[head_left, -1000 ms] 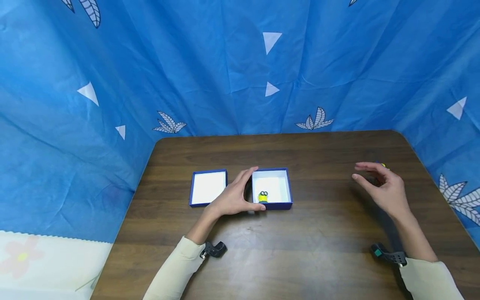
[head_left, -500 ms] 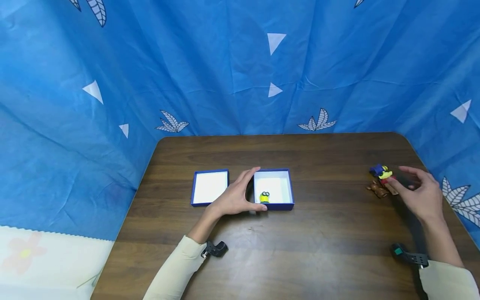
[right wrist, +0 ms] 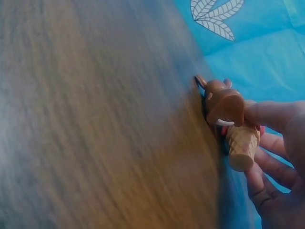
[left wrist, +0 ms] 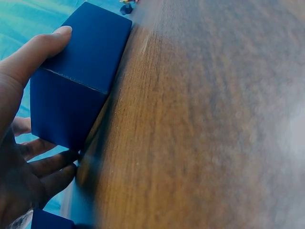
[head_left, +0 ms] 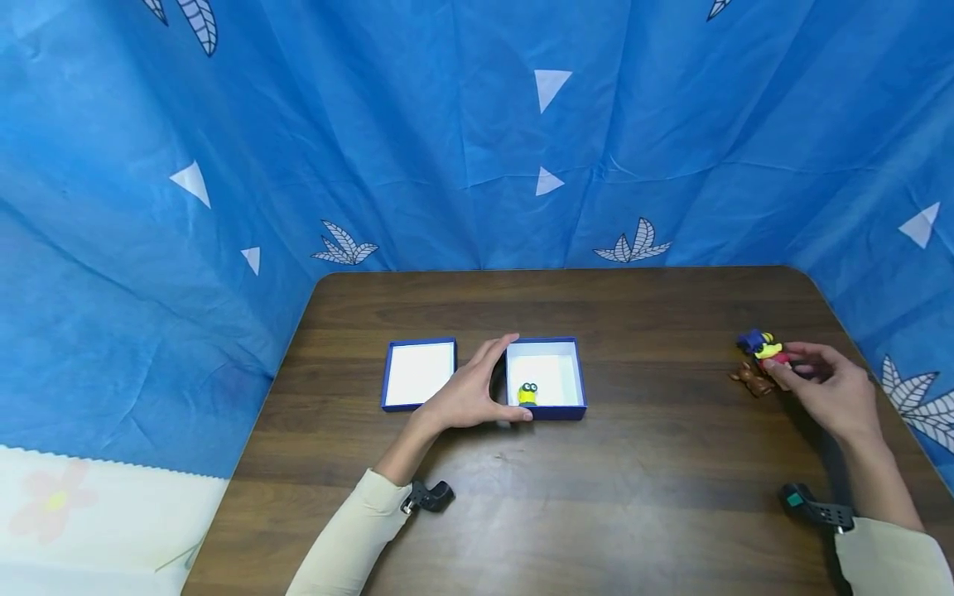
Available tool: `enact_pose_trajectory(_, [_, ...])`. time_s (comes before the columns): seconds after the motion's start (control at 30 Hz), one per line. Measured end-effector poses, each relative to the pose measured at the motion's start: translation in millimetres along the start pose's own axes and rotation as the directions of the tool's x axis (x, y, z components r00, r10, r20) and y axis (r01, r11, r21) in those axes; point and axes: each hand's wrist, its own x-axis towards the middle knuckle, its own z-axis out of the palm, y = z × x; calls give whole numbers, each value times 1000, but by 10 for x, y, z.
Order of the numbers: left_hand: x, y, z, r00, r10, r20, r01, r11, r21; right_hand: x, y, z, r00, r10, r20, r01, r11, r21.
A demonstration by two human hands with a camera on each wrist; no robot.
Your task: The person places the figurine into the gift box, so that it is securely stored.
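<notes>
My left hand grips an open blue box with a white inside, thumb on its front wall and fingers towards the back. A small yellow figure with big round eyes stands in the box's front left corner. At the table's right side, my right hand pinches a toy ice cream cone, red above its waffle part. Beside it lies a brown animal figure, which partly hides the cone and thumb in the right wrist view. A yellow toy part and a blue one adjoin the cone.
Left of the box lies a shallow blue-rimmed lid, its white inside facing up. The brown wooden table is backed by a blue patterned curtain. A white cloth hangs at the lower left.
My right hand has moved right, uncovering the toys, then closed its fingers on the ice cream cone. My left hand has kept its grip on the box.
</notes>
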Motion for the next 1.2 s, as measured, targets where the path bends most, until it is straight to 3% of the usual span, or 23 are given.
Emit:
enact_pose_trajectory(0.2, [1,-6,-5,1000,5,0,-5,1000,0,5,-4,30,1000,4,2,-4,999,-46])
enact_pose_trajectory(0.77, [4,-5,13,1000,8,4,-8,1000,19,41,-9,-4,1000,0,10,0,1000,-12])
enact_pose_trajectory(0.93, [-6,6,-7,1000,10,1,-10,1000,9,51,-107,-51,1000,7,7,-7,999,33])
enact_pose_trajectory(1.2, [4,-8,2,1000,11,-3,-11,1000,3,18,-319,-123,996,-56,-62,63,992,113])
